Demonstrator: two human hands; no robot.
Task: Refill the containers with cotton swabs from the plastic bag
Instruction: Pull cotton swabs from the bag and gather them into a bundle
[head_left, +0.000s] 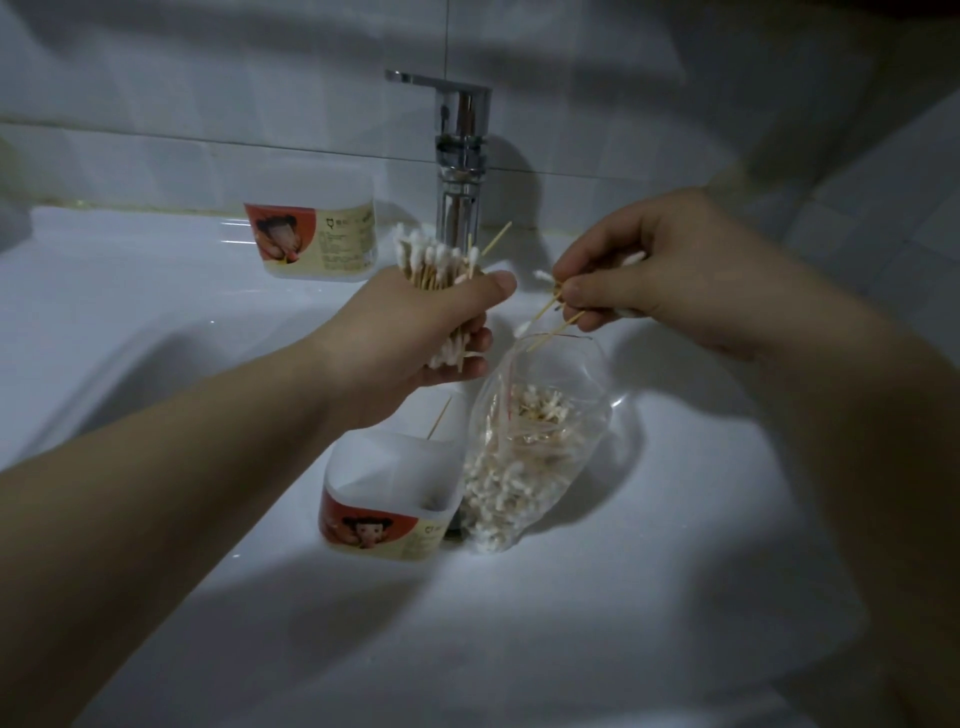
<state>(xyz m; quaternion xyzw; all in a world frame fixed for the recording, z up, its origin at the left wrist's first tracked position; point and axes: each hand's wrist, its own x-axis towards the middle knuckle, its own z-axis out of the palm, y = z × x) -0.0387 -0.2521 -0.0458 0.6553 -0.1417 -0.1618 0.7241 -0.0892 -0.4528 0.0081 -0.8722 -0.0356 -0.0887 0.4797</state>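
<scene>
Left hand (410, 338) raised mid-frame, fingers (496, 288) curled tight round a thick bundle of cotton swabs (431, 260); white tips fan out above the fist and more tips show below it. Right hand (670, 270) is just beside it, over the bag mouth, its fingers (582, 293) pinching a few loose swabs (550, 312) that splay out at angles; one more white tip shows inside the palm. Plastic bag (524, 447) lies on the white counter (623, 597), clear, mouth open toward the hands, with many swabs inside. Near container (384, 519) stands upright touching the bag's left side, open-topped, red label, inside looks nearly empty. A single stick (440, 423) pokes up at its far rim. Far container (317, 241), same label, sits at the back left of the chrome faucet (460, 156); its contents cannot be told.
</scene>
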